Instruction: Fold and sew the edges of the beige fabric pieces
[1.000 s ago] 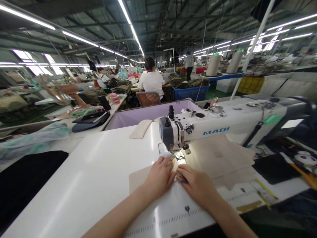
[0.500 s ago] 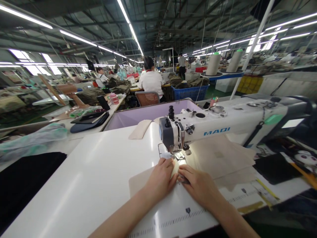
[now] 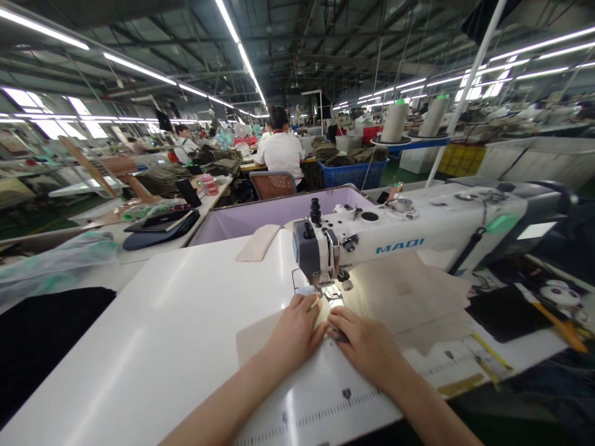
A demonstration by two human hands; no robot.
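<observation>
My left hand (image 3: 297, 328) presses a beige fabric piece (image 3: 251, 337) down on the table, fingers close together just in front of the sewing machine's presser foot (image 3: 333, 293). Beside it, my right hand (image 3: 367, 344) has its fingertips at the fabric's edge by the foot. A small dark tool (image 3: 339, 335) shows under its curled fingers; its exact kind is hidden. The white MAQI sewing machine (image 3: 381, 232) stands over both hands, its lamp lighting the needle area. A larger beige fabric panel (image 3: 404, 297) lies under the machine arm, to the right of the needle.
Another beige piece (image 3: 258, 243) lies at the white table's (image 3: 186, 322) far edge, before a lilac bin (image 3: 260, 214). Right of the machine are a black cloth (image 3: 511, 313) and an orange-handled tool (image 3: 564, 325). Thread cones (image 3: 395, 122) stand behind. A person (image 3: 279, 152) sits ahead.
The whole view has shifted slightly left. Both hands stay at the presser foot, holding nearly the same pose on the fabric.
</observation>
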